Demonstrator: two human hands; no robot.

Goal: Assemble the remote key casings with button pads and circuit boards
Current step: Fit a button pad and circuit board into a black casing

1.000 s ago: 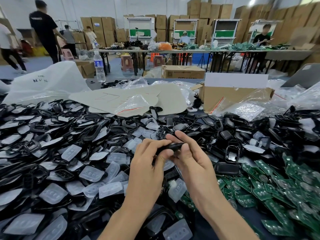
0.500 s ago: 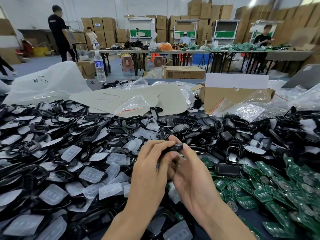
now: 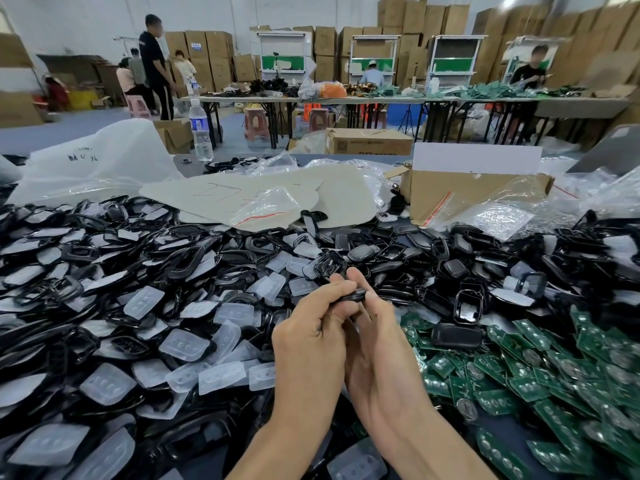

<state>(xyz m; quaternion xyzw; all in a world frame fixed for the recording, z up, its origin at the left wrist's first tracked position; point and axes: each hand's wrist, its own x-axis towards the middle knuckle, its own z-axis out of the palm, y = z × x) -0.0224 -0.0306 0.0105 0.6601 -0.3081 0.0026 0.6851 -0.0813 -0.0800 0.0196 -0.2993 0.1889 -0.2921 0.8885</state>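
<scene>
Presently, my left hand (image 3: 308, 344) and right hand (image 3: 384, 355) meet at frame centre. Both pinch one black key casing (image 3: 354, 295) at the fingertips, above the heaps. Wrists are close, forearms angled in from the bottom edge. Heaped button pads (image 3: 187, 344) crowd lower left, circuit boards (image 3: 519, 379) lower right, loose casings (image 3: 464, 303) just beyond.

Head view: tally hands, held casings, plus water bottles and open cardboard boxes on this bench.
hands: 2, left hand and right hand
held casing: 1
water bottle: 1
open cardboard box: 1
total: 5
Heaped loose parts: too many to count.
</scene>
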